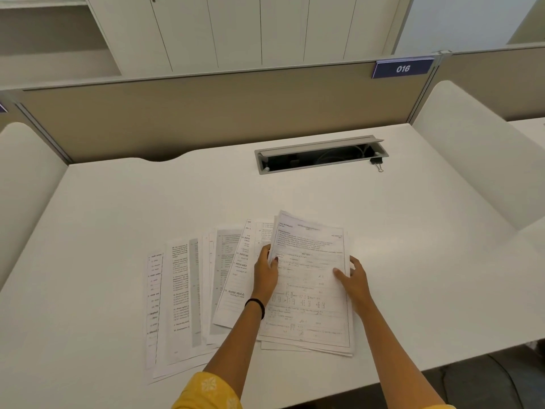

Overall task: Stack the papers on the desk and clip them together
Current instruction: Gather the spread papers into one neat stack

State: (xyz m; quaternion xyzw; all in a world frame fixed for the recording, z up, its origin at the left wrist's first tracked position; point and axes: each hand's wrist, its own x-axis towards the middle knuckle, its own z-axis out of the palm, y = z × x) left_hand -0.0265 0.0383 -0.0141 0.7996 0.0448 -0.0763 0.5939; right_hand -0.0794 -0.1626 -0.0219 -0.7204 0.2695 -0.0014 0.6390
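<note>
Bench [147,208]: white, smooth top with a curved notch in the far edge, beyond the left hand.

Left hand [267,270]: clamped on the left edge of the gathered stack [309,293], thumb on the top sheet, fingers curled round the edge. Black wristband [256,305]; yellow patterned sleeve [206,391] at the near edge of view.

Right hand [354,278]: pinching the right edge of the same stack, thumb on the printed face, fingers behind the edge.

Gathered stack: printed sheets between the two hands. Its near end lies on the bench, edges uneven; whether the far end is lifted cannot be told.

Spread sheets [182,290]: printed pages fanned and overlapping flat on the bench, outward of the left hand, the nearest ones tucked under that hand and the stack.

Binder clip [377,164]: black, wire handles, well beyond the right hand, at the right corner of the cable trough [321,157], which is a grey-framed slot with its lid raised and cables inside.

Partition [206,113]: beige panel with grey frame along the far side of the bench. Number plate [402,68]: blue, reads 016, far beyond the right hand.

Side screens: white, rounded, one outward of each hand [472,149] [23,184].

Cupboards [250,28]: white doors behind the partition.
</note>
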